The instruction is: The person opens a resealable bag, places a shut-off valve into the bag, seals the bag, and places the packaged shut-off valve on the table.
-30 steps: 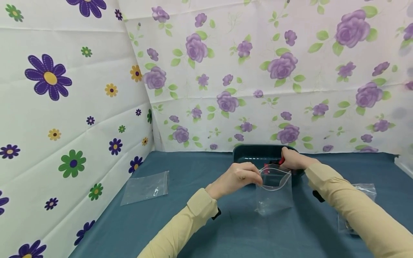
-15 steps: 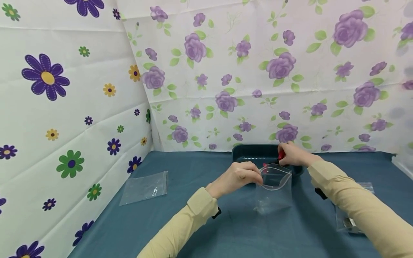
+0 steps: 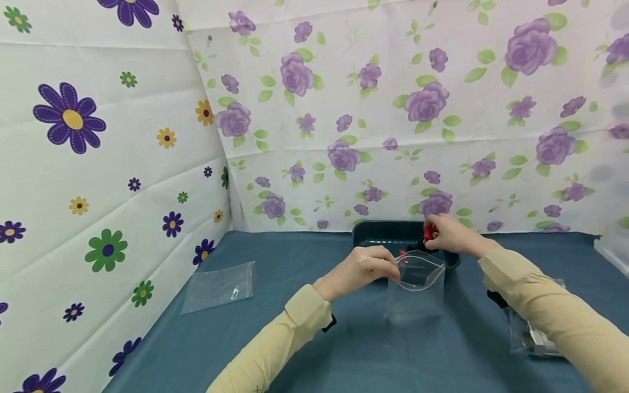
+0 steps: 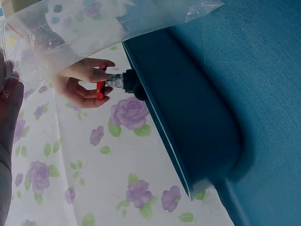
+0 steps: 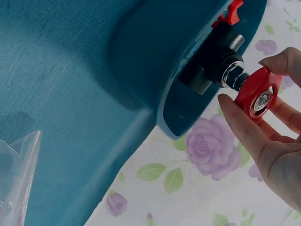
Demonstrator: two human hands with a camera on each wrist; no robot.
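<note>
My left hand [image 3: 361, 271] pinches the rim of a clear zip bag [image 3: 415, 303], which hangs with its mouth open above the table. Behind it, over a dark teal tray [image 3: 375, 226], my right hand [image 3: 451, 234] holds a valve by its red handwheel [image 5: 251, 94]. The valve has a black body [image 5: 211, 63] and a silvery stem. In the right wrist view, thumb and fingertips grip the wheel's edge, and the valve's lower part is at the tray's rim. A second red handle [image 5: 231, 14] shows inside the tray. The left wrist view shows the left fingers only partly.
A flat clear zip bag [image 3: 221, 289] lies on the table to the left. At the right, partly under my right forearm, lies another bag with metallic parts [image 3: 535, 341] in it. Flower-printed curtains [image 3: 314, 136] stand behind and to the left.
My right hand has risen slightly and shifted a little right, lifting the valve so that more of its red wheel shows. The left hand and its bag have hardly moved.
</note>
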